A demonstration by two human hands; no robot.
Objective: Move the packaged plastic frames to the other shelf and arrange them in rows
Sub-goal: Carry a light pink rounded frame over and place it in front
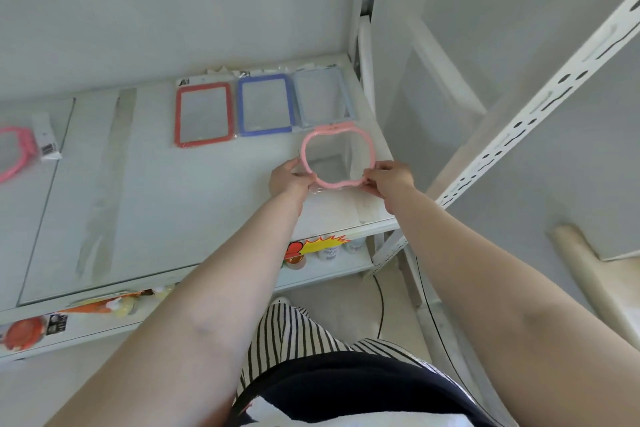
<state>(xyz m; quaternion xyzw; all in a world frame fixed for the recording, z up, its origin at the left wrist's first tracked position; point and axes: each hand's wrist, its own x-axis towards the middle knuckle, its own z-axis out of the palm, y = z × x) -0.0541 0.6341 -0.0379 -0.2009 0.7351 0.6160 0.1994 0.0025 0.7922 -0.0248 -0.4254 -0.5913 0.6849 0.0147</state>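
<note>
A pale pink apple-shaped frame in a clear wrapper (pixel 306 149) is held over the right end of the white shelf (pixel 194 204). My left hand (pixel 289 177) pinches its lower left rim and my right hand (pixel 389 178) pinches its lower right rim. Behind it three rectangular packaged frames lie in a row along the back: a red frame (pixel 177 114), a blue frame (pixel 239 107) and a light blue-grey frame (pixel 298 100). At the far left edge lies a bright pink frame (pixel 20 152) with a white label card.
Two strips of clear tape (pixel 104 184) run across the shelf top. A lower shelf (pixel 332 270) carries bottles, a yellow starburst tag and red and orange packaged goods. A white perforated upright (pixel 519 121) stands at the right, and a black cable lies on the floor.
</note>
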